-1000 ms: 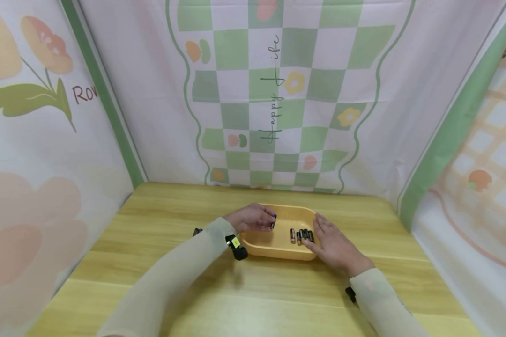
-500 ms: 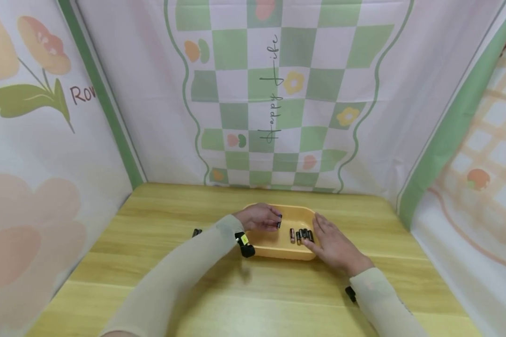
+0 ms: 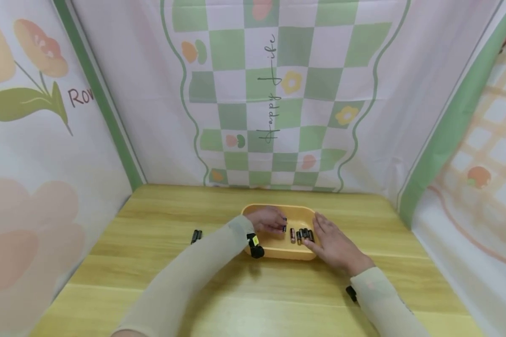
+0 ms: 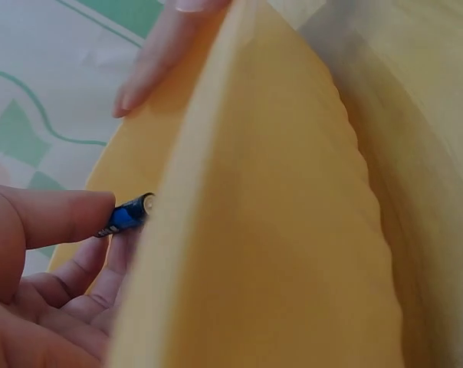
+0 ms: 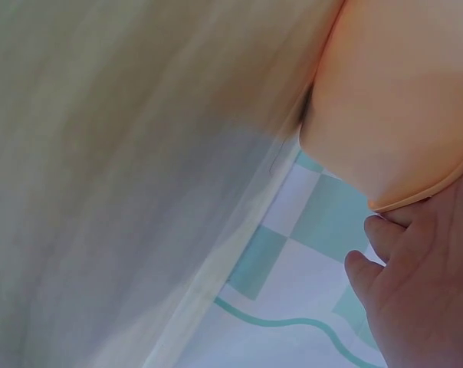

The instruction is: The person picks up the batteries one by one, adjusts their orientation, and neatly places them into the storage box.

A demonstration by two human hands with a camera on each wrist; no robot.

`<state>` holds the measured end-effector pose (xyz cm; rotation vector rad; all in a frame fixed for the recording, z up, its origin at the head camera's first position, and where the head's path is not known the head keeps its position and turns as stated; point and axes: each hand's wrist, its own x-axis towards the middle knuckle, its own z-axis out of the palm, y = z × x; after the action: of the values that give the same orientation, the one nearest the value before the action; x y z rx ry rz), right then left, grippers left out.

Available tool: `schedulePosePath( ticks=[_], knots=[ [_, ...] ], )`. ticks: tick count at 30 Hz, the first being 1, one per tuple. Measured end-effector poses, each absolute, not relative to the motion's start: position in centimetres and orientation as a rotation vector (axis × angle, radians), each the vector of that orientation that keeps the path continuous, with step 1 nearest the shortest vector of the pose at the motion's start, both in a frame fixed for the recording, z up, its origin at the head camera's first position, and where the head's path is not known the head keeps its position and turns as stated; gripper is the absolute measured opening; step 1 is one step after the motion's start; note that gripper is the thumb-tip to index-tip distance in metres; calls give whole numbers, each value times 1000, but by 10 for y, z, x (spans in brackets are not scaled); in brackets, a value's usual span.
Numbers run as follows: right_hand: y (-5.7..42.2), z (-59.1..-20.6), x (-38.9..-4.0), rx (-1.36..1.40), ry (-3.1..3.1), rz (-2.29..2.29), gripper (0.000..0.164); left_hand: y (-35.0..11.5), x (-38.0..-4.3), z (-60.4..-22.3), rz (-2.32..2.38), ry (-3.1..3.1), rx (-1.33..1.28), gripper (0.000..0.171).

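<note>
My left hand reaches over the left side of an orange-yellow plastic basket. Between thumb and fingers it pinches a small blue and black battery, held above the basket floor. Several batteries lie side by side inside, near the right end, mostly dark; a coppery one is leftmost of them. My right hand rests on the basket's right rim with fingers extended and the thumb by the row. In the right wrist view, the rim hides part of that hand.
Two dark batteries lie on the wooden table left of the basket, beside my left sleeve. A patterned cloth hangs behind the table, with more cloth at both sides. Each wrist carries a black camera.
My left hand has moved right with the battery, nearer the row in the basket. The two batteries on the table show more fully from behind the sleeve. My right hand stays put.
</note>
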<state>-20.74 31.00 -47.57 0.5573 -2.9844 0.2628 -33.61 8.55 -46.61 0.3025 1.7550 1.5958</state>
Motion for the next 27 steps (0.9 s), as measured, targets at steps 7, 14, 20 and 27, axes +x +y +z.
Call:
schedulePosePath(
  ticks=[7,14,20,27],
  knots=[
    [311,-476,-211,565,-2962,265,87,93,-335,-467,1593,1809,328,10],
    [312,-479,-207,565,-2951,263,84,101,-332,-478,1509,1873,379,10],
    [311,-481,-206,582,-2934,256,83,110,-329,-486,1509,1929,324,14],
    [312,-479,-209,578,-2941,253,83,115,-326,-481,1493,2001,281,11]
  ],
)
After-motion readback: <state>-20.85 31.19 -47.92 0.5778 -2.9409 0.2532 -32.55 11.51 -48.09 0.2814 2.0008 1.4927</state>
